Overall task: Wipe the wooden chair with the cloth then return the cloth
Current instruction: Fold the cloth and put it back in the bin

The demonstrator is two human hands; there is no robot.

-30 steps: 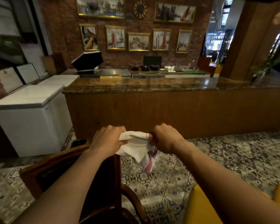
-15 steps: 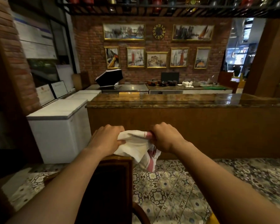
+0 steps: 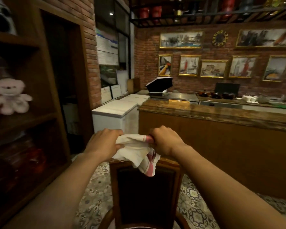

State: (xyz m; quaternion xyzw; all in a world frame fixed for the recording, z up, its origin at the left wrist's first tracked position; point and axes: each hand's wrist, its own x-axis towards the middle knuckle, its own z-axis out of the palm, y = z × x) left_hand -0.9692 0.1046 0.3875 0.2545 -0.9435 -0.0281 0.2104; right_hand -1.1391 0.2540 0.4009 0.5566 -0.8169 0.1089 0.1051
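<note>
A white cloth point(image 3: 135, 152) with red stripes is stretched between both hands at chest height. My left hand point(image 3: 104, 143) grips its left end and my right hand point(image 3: 165, 141) grips its right end. A loose corner of the cloth hangs down over the top rail of the dark wooden chair point(image 3: 146, 192). The chair stands directly below my hands, its tall back facing me and its curved arms showing at the bottom edge. The seat is mostly out of view.
A wooden shelf unit point(image 3: 45, 100) with a pink teddy bear point(image 3: 8, 96) stands close on the left. A white chest freezer point(image 3: 116, 116) and a long wooden bar counter point(image 3: 221, 139) lie ahead. Patterned floor tiles point(image 3: 195, 212) surround the chair.
The view has swung left and up, bringing the shelf unit in and centring the chair back under my hands. Both hands keep the same hold on the cloth.
</note>
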